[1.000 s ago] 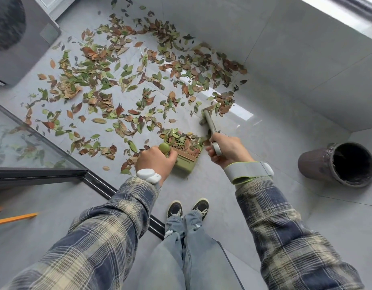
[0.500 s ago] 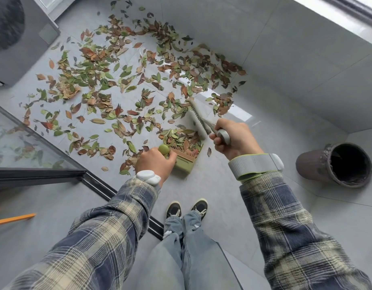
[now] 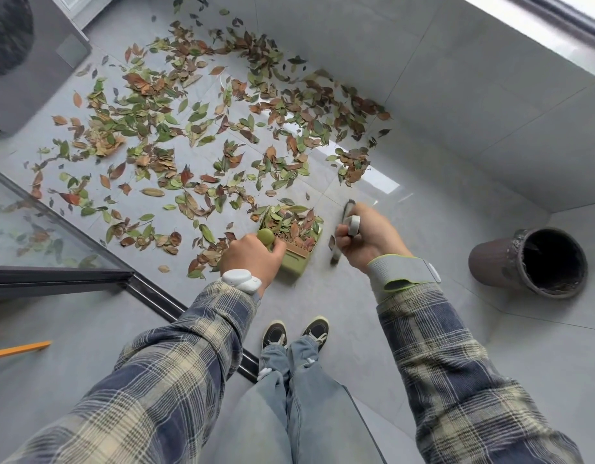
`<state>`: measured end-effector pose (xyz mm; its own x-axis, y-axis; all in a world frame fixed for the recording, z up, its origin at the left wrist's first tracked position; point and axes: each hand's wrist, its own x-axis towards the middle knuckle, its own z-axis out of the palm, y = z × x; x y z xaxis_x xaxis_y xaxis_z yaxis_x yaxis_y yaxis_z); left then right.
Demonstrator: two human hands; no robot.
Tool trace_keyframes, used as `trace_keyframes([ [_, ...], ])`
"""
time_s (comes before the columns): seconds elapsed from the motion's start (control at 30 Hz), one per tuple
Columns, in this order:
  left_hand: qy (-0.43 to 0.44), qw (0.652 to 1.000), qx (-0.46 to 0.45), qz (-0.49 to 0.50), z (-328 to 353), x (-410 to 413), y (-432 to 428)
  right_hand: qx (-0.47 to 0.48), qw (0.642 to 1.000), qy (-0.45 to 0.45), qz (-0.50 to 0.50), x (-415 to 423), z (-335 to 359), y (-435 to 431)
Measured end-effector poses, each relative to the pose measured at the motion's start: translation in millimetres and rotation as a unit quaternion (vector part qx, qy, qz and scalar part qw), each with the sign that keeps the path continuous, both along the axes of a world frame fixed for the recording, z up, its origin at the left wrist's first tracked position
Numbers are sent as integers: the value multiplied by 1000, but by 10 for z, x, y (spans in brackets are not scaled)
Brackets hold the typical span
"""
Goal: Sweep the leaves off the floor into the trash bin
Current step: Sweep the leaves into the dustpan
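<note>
Both hands clamped, apart: our left hand (image 3: 252, 259) grips the handle of the small olive-green plastic dustpan (image 3: 294, 264), mouth facing the scattered brown-and-green leaves (image 3: 195, 128) to catch them, we reckon, our right hand (image 3: 368, 239) clenches the grey hand brush (image 3: 353, 225) just beside it, dark round trash bin (image 3: 490, 262) well apart rightward.

A grey unit with a round dark grille (image 3: 38, 92) stands at the floor's (image 3: 356, 306) far left corner, a dark-framed glass panel (image 3: 24, 226) lines its left edge, and an orange stick (image 3: 19, 350) lies nearer.
</note>
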<state>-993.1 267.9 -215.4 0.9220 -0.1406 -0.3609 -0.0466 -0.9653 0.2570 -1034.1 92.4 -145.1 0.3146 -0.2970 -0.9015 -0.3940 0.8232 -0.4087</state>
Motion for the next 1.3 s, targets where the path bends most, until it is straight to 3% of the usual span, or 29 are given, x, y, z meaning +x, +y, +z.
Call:
trace_keyframes([
  [0.23, -2, 1000, -2, -5, 3, -24, -4, 27, 997, -46, -55, 26, -90, -36],
  [0.67, -2, 1000, 1, 2, -21, 18, -24, -71, 990, -16, 121, 91, 66, -349],
  [0.9, -2, 1000, -12, -10, -71, 61, 9, -163, 947, 39, 276, 269, -18, -243],
  [1.07, -22, 1000, -9, -6, -91, 78, 2, -160, 935, 59, 312, 98, -216, -34],
  [1.2, -22, 1000, 0, -7, -86, 81, -3, -172, 901, 102, 386, 44, -87, -149],
  [1.3, -20, 1000, 1, -7, -69, 68, -14, -164, 904, 109, 379, 85, 128, -356],
])
